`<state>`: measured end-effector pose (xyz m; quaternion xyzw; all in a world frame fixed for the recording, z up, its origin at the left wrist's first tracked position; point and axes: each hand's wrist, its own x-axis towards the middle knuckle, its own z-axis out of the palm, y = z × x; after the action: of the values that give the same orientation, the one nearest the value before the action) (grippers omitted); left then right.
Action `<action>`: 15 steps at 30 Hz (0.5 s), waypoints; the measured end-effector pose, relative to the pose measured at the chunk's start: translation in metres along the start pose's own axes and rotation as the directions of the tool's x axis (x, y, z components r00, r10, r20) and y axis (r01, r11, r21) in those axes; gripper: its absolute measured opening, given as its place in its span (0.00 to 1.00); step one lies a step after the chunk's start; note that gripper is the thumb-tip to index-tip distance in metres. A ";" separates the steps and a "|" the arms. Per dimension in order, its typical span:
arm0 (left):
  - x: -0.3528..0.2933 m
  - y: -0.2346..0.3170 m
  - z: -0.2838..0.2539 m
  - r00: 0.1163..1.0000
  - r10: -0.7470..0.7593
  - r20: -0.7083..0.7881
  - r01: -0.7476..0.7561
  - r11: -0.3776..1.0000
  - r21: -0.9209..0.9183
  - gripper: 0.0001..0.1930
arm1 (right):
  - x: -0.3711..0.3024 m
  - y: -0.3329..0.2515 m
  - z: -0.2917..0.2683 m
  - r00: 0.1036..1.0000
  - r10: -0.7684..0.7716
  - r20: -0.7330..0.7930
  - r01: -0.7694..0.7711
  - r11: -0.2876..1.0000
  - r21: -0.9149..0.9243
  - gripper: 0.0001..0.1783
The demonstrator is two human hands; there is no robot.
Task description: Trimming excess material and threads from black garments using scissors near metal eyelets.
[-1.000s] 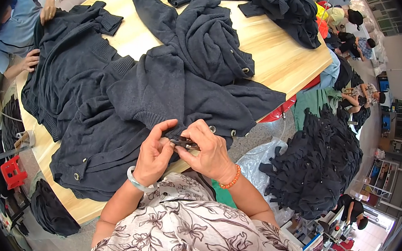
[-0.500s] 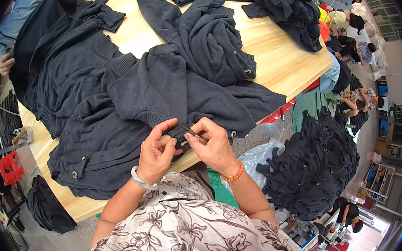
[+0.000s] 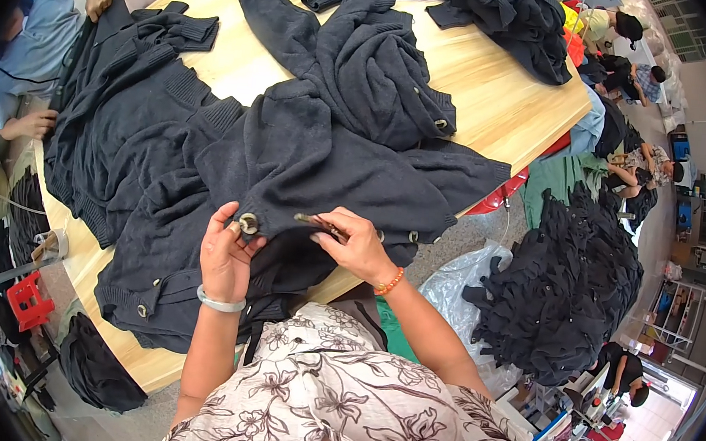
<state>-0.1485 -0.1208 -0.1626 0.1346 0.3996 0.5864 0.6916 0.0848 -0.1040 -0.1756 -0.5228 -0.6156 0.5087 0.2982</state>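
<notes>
A dark knit cardigan [image 3: 333,163] lies across the near part of the table, its front edge lifted toward me. My left hand [image 3: 227,261] is closed on that edge, pinching the cloth right beside a pale round button [image 3: 248,224]. In my right hand [image 3: 365,252] is a pair of slender thread snips [image 3: 319,223], its tan-looking tip pointing left toward the button but apart from it. Several more buttons run along the knit edge to the right. Fingers of the right hand wrap the snips, so its full shape is partly hidden.
More dark knitwear covers the wooden table [image 3: 499,111]. At the left, a co-worker in a blue shirt [image 3: 55,0] handles another garment. A large dark heap of garments [image 3: 563,292] sits on the floor at right, beside clear plastic [image 3: 457,290]. A red stool [image 3: 29,301] stands at lower left.
My hands have moved apart; the left went left with the cardigan edge, turning a button into view. The snips has come away from the cloth. The co-worker's hands have shifted with their garment.
</notes>
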 end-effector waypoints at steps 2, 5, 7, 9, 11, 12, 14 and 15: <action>-0.005 -0.013 -0.001 0.982 -0.033 -0.184 0.024 0.999 -0.047 0.14 | -0.001 -0.011 0.004 0.988 -0.099 -0.119 0.094 0.995 -0.046 0.14; -0.020 -0.034 -0.010 0.970 -0.214 -0.118 0.194 0.968 -0.162 0.14 | -0.005 -0.024 0.004 0.924 -0.273 -0.267 0.230 0.956 -0.182 0.14; -0.032 -0.037 0.014 0.905 -0.420 0.066 0.425 0.893 -0.146 0.26 | -0.007 -0.026 0.001 0.852 -0.444 -0.276 0.364 0.883 -0.298 0.17; -0.031 -0.044 0.027 0.835 -0.510 0.205 0.549 0.787 -0.281 0.33 | -0.012 -0.031 0.001 0.843 -0.471 -0.259 0.377 0.862 -0.338 0.19; -0.027 -0.050 0.029 0.815 -0.528 0.237 0.578 0.718 -0.387 0.36 | -0.017 -0.033 0.001 0.859 -0.444 -0.256 0.366 0.881 -0.301 0.20; -0.026 -0.050 0.032 0.844 -0.480 0.241 0.537 0.744 -0.398 0.37 | -0.020 -0.034 0.000 0.858 -0.446 -0.254 0.367 0.879 -0.304 0.20; -0.023 -0.046 0.038 0.879 -0.369 0.302 0.468 0.789 -0.398 0.37 | -0.026 -0.036 -0.003 0.852 -0.439 -0.284 0.356 0.885 -0.299 0.19; -0.025 -0.044 0.043 0.878 -0.370 0.305 0.470 0.789 -0.396 0.37 | -0.028 -0.035 -0.003 0.847 -0.440 -0.298 0.346 0.882 -0.318 0.19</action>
<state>-0.0870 -0.1435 -0.1539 -0.0637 0.1935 0.4765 0.8552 0.0828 -0.1273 -0.1373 -0.5026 -0.7041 0.2483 0.4360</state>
